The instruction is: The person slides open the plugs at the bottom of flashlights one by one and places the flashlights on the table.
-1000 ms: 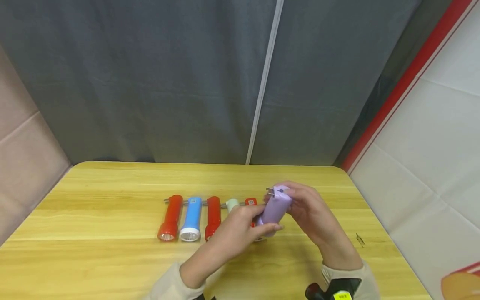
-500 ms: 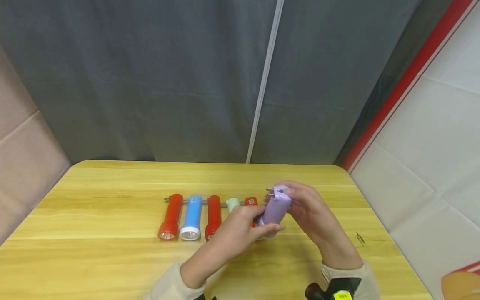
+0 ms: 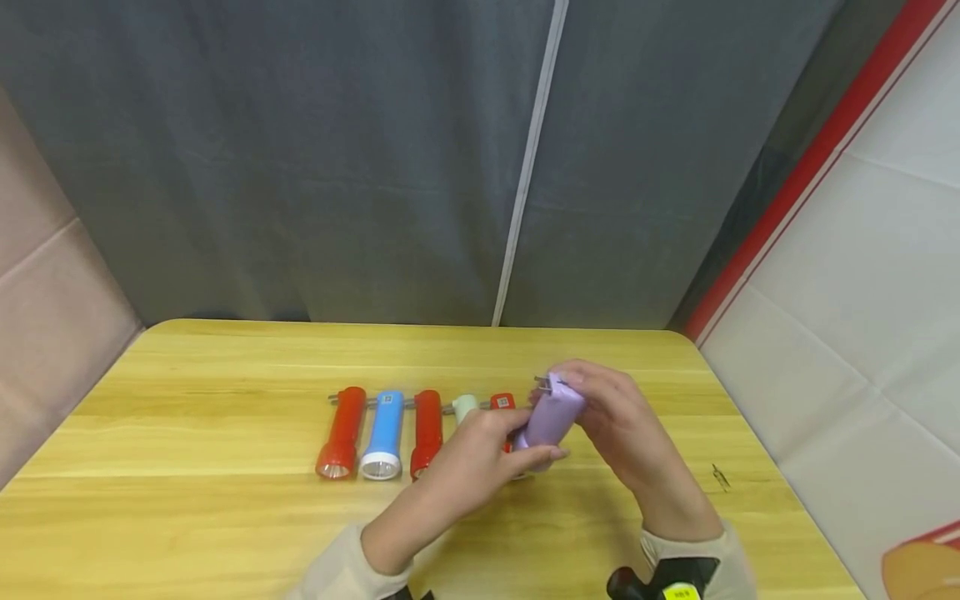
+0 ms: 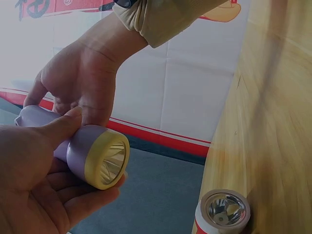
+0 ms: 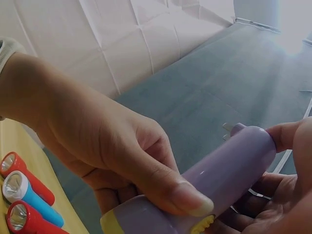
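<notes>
A purple flashlight with a yellow-rimmed lens is held above the table between both hands. Around its head end, the left hand curls its fingers, with the thumb lying along the body. The right hand holds the tail end, where metal plug prongs stick out. A ridged yellow switch shows beside the left thumb in the right wrist view. In the left wrist view the yellow rim surrounds a shiny reflector. Part of the body is hidden by the fingers.
On the wooden table lies a row of flashlights: a red one, a blue one, another red one, a pale green one and a further red one. The left hand partly covers the row's right side.
The purple flashlight's tail end has turned slightly in the right hand, and the dark mark on that end is less visible. The left hand and the row of flashlights look unchanged.
</notes>
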